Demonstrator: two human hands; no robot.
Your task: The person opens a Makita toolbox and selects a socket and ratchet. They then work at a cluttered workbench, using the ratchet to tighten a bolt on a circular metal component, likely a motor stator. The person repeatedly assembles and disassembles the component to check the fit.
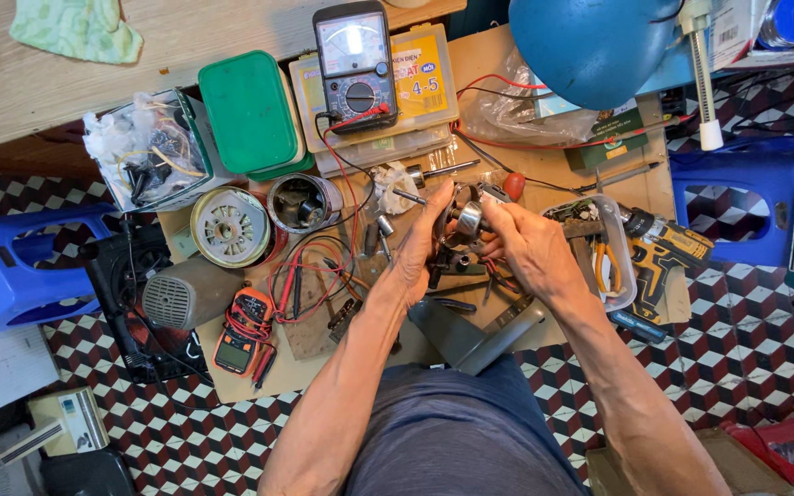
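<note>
Both hands, left hand (418, 248) and right hand (527, 246), grip a black metal motor part (459, 241).

Between the fingers (493, 223) sits a small motor part (467, 219) of bright, polished metal with a dark matt frame beneath it. Just above the fingers lies a steel shaft (441, 170), smooth and shiny. Left of the fingers stand a dull metal can (303, 202) and a round, pale metal motor housing (230, 227). Right of the fingers is a clear glossy plastic tray (619, 241). The worktop (323, 363) under them is matt brown cardboard, scuffed and rough.
</note>
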